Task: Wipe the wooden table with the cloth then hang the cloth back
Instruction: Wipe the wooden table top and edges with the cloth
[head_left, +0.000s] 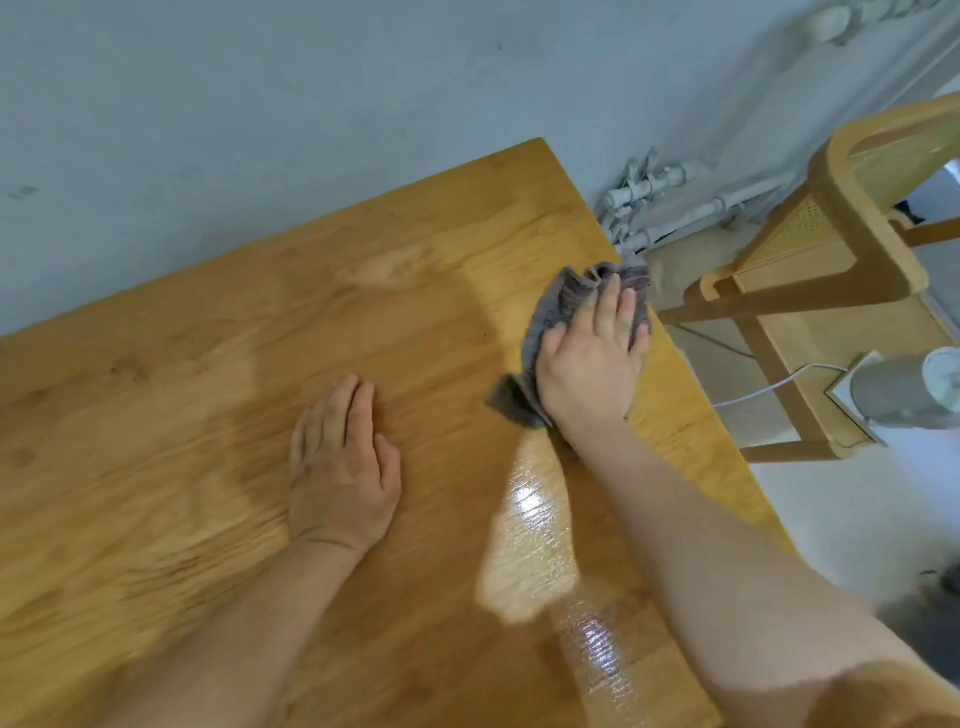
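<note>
The wooden table (208, 364) fills most of the head view, its right edge running down from the far corner. A crumpled grey cloth (566, 296) lies on the table near that right edge. My right hand (592, 358) presses flat on the cloth, fingers spread over it. A wet, shiny streak shows on the wood just behind my right wrist. My left hand (343, 467) rests palm down on the bare wood in the middle, fingers together, holding nothing.
A grey wall (260, 104) runs behind the table. Right of the table stands a wooden chair with a woven back (841, 208). White pipes (649, 192) sit at the wall's base. A grey cylinder (904, 389) with a white cable lies on the floor.
</note>
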